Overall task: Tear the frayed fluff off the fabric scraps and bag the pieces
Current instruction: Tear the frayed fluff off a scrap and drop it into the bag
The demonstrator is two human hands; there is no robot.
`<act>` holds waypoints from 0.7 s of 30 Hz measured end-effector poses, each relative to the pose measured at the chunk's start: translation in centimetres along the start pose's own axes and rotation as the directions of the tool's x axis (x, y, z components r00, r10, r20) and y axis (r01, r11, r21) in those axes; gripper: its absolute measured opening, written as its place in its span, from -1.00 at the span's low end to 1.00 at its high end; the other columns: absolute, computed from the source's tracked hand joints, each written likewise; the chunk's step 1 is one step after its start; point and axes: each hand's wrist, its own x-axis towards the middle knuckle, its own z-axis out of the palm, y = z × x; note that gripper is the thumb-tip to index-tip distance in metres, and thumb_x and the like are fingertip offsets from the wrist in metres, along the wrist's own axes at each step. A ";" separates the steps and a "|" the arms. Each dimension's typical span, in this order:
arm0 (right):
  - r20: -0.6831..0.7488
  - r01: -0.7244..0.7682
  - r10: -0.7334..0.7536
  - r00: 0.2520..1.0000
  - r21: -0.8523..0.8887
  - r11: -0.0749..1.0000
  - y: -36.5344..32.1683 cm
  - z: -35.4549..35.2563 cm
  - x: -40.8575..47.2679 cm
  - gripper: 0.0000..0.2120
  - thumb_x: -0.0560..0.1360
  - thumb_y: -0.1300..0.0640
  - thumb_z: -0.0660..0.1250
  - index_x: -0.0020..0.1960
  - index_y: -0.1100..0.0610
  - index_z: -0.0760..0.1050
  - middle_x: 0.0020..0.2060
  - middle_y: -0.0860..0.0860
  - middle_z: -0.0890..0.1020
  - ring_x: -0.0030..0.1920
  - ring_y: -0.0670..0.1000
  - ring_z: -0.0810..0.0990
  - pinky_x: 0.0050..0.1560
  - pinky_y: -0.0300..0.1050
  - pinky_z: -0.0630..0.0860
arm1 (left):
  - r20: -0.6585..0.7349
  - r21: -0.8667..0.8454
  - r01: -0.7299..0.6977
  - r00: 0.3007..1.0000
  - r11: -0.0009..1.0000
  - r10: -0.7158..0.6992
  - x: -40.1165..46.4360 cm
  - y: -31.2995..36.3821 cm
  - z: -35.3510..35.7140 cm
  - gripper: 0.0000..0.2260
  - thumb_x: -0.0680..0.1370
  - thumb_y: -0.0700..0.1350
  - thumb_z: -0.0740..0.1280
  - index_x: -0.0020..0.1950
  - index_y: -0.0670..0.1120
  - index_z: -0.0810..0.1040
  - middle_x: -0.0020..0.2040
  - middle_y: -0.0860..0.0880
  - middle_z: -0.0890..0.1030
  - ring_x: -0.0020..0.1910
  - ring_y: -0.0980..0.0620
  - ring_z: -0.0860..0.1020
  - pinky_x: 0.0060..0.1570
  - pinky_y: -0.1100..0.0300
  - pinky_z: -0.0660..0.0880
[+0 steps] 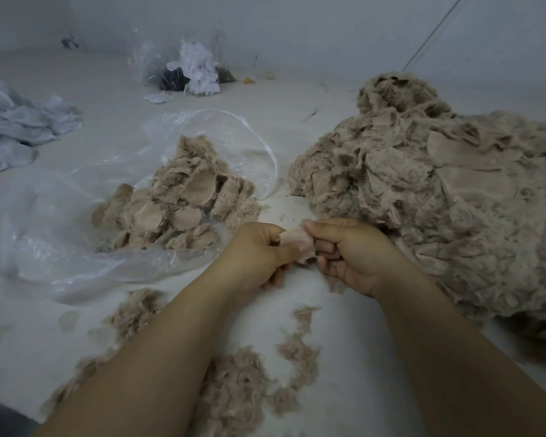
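**A:** Where's the piece being worked on?

**B:** The fabric scrap [298, 244] sits between the two hands, just above the pale table [344, 326]. The left hand [259, 257] pinches its left edge, fingers curled, thumb on top. The right hand [350, 250] grips its right side, fingers folded under.

**A:** Which way does it run?

**B:** Its long axis looks roughly top to bottom between the thumbs, though most of it is hidden by fingers. So I'd judge the tear goes sideways, hands pulling apart.

**A:** And the bag?

**B:** The clear plastic bag [76, 247] lies open up and to the left, just beside the left hand, with cleaned pieces [177, 206] heaped at its mouth. The left hand is nearer, so it seems the natural one to drop the scrap in.

**A:** The right side?

**B:** The unsorted heap [438, 197] spreads there, touching the right wrist or nearly so. Torn fluff [243, 383] lies under the forearms, near the body.
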 end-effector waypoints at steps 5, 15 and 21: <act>0.000 0.011 -0.011 1.000 -0.082 0.997 0.0 0.1 0.1 -0.84 0.51 0.09 0.41 -0.18 0.17 0.56 -0.54 -0.08 0.36 -0.54 -0.16 0.31 -0.49 -0.33 0.39 | 0.068 0.003 0.016 0.998 1.000 -0.016 0.0 0.2 -0.4 -0.82 0.58 -0.14 0.39 -0.21 -0.15 0.54 -0.50 -0.12 0.51 -0.62 0.05 0.37 -0.61 0.31 0.29; -0.080 0.020 -0.015 0.997 0.059 0.998 0.1 0.3 0.2 -0.83 0.56 0.15 0.36 -0.19 0.18 0.58 -0.56 -0.06 0.34 -0.55 -0.15 0.28 -0.52 -0.32 0.39 | -0.047 -0.230 -0.050 0.998 0.972 0.040 0.6 -0.5 -1.1 -0.71 0.59 -0.19 0.33 -0.35 -0.10 0.57 -0.53 -0.09 0.44 -0.66 0.03 0.35 -0.62 0.34 0.21; -0.101 0.024 -0.019 0.995 0.050 0.998 0.1 0.3 0.4 -0.70 0.63 0.12 0.24 -0.22 0.20 0.57 -0.55 -0.05 0.33 -0.56 -0.14 0.24 -0.53 -0.31 0.37 | -0.393 -0.287 -0.239 0.913 0.928 0.114 2.2 -0.8 -1.3 -0.57 0.58 -0.14 0.38 0.40 -0.23 0.38 -0.24 -0.07 0.56 -0.47 0.04 0.47 -0.50 0.19 0.38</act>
